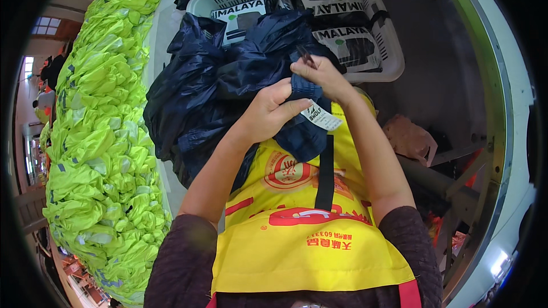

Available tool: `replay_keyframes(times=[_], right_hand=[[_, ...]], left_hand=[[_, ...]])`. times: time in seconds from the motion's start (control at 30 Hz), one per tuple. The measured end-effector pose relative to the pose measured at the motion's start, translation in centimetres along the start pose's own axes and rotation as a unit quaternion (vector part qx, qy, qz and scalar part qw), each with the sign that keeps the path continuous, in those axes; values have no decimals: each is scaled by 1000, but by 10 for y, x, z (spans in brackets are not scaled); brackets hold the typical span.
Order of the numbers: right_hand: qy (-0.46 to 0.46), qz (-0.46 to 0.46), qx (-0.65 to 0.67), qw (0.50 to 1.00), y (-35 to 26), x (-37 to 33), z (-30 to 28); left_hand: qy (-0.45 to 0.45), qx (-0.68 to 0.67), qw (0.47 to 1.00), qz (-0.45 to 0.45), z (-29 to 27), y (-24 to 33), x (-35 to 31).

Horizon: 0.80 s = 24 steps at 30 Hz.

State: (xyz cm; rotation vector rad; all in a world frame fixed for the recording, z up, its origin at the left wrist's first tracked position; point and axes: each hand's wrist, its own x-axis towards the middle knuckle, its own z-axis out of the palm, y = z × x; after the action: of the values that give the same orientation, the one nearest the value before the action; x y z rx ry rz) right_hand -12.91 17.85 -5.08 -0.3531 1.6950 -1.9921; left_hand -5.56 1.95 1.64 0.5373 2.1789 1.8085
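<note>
A dark navy garment [228, 74] of thin, shiny fabric lies bunched in front of me and hangs over my lap. My left hand [273, 109] is closed on its gathered, elastic-looking edge, the thumb beside a white label [321, 115] with dark print. Just to the right, my right hand [326, 77] is closed around a small dark tool [306, 57] with two narrow prongs, which looks like thread snips. Its fingers are close against the same gathered edge, and the hand partly hides the tool.
Bright yellow-green garments [103, 137] form a tall pile along the left. Beyond the navy cloth stands a white slotted plastic basket [394, 60] holding flat printed packages [349, 45]. A crumpled brown piece [408, 140] lies low on the right, near a metal frame [495, 137].
</note>
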Motion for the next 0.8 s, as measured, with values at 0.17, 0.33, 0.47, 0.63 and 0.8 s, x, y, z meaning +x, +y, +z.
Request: replay_keyframes(times=[0.17,0.33,0.47,0.63,0.8], right_hand=[[8,92,153,984,7,-12,-2],[4,61,200,978,10,-10,3],[98,82,347,929,19,-6,38],[140,106,299,938,15,-12,41],[87,26,280,956,-12,-39,-4]], left_hand=[[2,161,986,51,2,-4,0],[86,295,939,154,5,3,5],[16,-23,994,104,5,-15,17],[78,2,996,38,4,-22,17],[115,-31,992,-27,9,-13,19]])
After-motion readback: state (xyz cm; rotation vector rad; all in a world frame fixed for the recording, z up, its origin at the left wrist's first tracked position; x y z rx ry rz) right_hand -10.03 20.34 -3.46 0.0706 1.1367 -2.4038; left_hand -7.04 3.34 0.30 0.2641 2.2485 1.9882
